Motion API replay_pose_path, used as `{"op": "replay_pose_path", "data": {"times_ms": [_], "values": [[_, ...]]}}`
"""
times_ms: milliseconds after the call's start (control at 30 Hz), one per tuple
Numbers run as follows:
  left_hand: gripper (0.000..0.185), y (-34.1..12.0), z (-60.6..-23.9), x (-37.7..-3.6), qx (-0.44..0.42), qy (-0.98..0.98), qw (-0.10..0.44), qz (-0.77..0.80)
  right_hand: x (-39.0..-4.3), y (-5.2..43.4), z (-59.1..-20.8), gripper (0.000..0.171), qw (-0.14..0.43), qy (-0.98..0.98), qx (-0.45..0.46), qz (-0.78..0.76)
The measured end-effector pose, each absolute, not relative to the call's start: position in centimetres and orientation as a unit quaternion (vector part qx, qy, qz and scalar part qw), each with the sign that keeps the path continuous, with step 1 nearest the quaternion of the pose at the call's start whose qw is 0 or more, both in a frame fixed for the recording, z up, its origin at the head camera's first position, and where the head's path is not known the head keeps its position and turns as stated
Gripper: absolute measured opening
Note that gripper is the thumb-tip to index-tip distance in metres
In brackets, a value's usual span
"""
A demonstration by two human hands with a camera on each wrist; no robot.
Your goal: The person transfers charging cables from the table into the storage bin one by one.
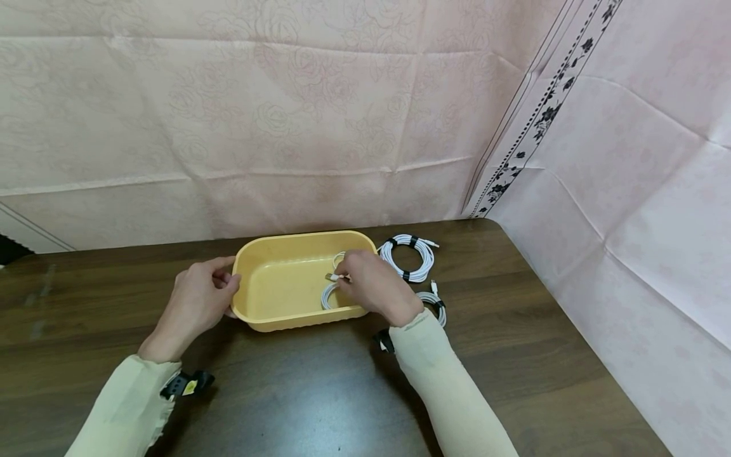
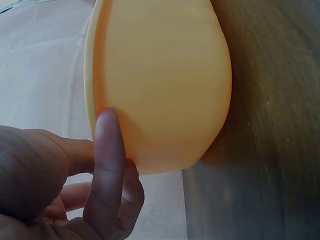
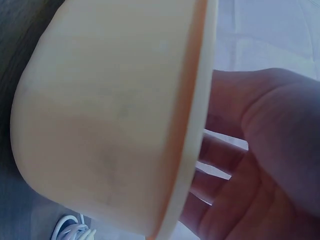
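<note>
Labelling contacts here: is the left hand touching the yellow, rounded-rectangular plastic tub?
Touching. Left wrist view: the left hand grips the tub at its rim, one fingertip resting on the outer wall.

The tub point(image 1: 280, 285) is yellow, the cables point(image 1: 428, 259) white, the table point(image 1: 514, 343) wood-grained brown.

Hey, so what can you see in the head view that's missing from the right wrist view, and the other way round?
Only the head view: the left hand gripping the rim of the yellow tub, the white cable inside, and the dark-flowered border.

Only the right wrist view: the palm side of the right hand.

Both: the tub, the right hand, the wooden table, the pale wall covering and a white coil outside the tub, though I can't tell which one the wrist camera catches.
</note>
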State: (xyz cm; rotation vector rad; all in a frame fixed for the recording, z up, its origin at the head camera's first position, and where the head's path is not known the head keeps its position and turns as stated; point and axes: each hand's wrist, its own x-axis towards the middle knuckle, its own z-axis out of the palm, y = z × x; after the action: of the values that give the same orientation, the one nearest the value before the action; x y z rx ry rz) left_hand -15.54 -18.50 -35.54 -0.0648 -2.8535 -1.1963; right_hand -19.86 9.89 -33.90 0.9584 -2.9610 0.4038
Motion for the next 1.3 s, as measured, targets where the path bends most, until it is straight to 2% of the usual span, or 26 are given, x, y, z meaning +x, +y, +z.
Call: {"op": "replay_pose_path", "data": {"times_ms": [733,1300], "values": [[0.045,-18.57,-35.48,-15.56,-0.008,-0.923,0.019,-0.385,-20.06,10.09,-33.7,0.008,-0.014,-0.948,0.282,0.145],[0.049,-18.55,-35.28,-15.77,-0.002,-0.911,-0.033,-0.41,-20.35,10.68,-33.37,0.007,-0.045,-0.952,0.264,0.149]]}}
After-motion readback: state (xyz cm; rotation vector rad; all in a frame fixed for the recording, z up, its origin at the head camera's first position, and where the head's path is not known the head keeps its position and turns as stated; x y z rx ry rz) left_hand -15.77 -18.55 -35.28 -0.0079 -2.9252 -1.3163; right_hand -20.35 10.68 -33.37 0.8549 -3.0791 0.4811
